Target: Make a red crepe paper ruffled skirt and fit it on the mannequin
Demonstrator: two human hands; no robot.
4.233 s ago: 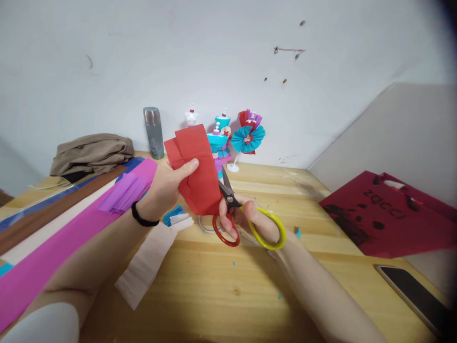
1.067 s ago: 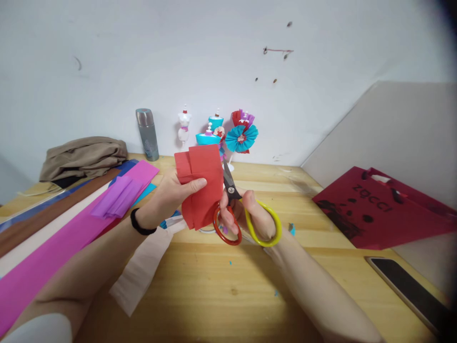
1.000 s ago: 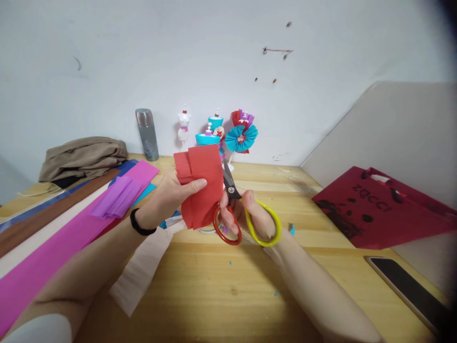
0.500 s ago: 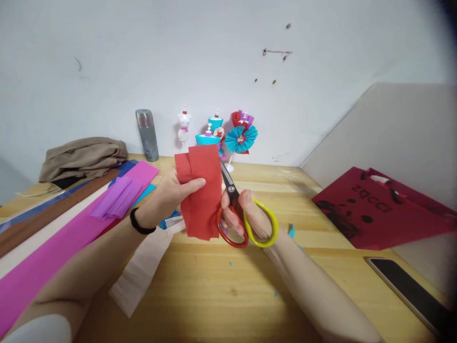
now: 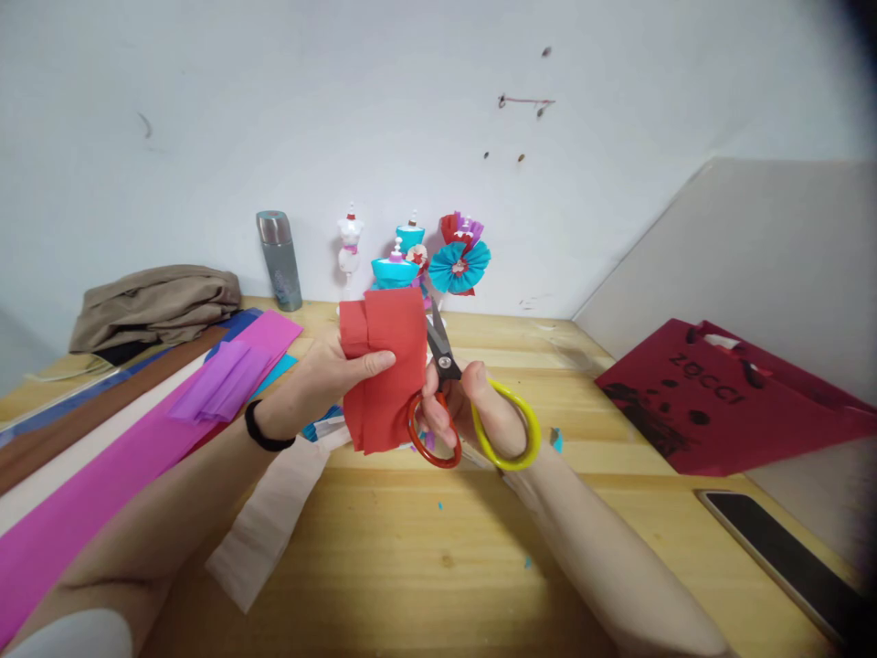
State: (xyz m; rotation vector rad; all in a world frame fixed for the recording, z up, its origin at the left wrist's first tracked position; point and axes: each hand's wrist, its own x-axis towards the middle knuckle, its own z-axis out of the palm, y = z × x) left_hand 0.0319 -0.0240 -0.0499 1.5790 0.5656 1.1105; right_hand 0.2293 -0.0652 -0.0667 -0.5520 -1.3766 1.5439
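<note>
The left hand (image 5: 329, 373) clamps its grip on folded red paper (image 5: 394, 393), above the middle of the pale wooden tabletop (image 5: 384, 567); the right hand (image 5: 497, 419) has its grip closed around dark-bladed, red-and-yellow-handled scissors (image 5: 445, 363), beside the paper; cutting seems unfinished; toward the near edge there is room.

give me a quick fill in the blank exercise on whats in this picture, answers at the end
1. The left hand holds folded paper whose colour is ____.
2. The right hand holds scissors with handles in red and ____.
3. In the picture, the bottle stands on the left and the shopping bag is on the ____.
4. A black band is worn on the person's ____ wrist.

Missing words: red; yellow; right; left.
</note>
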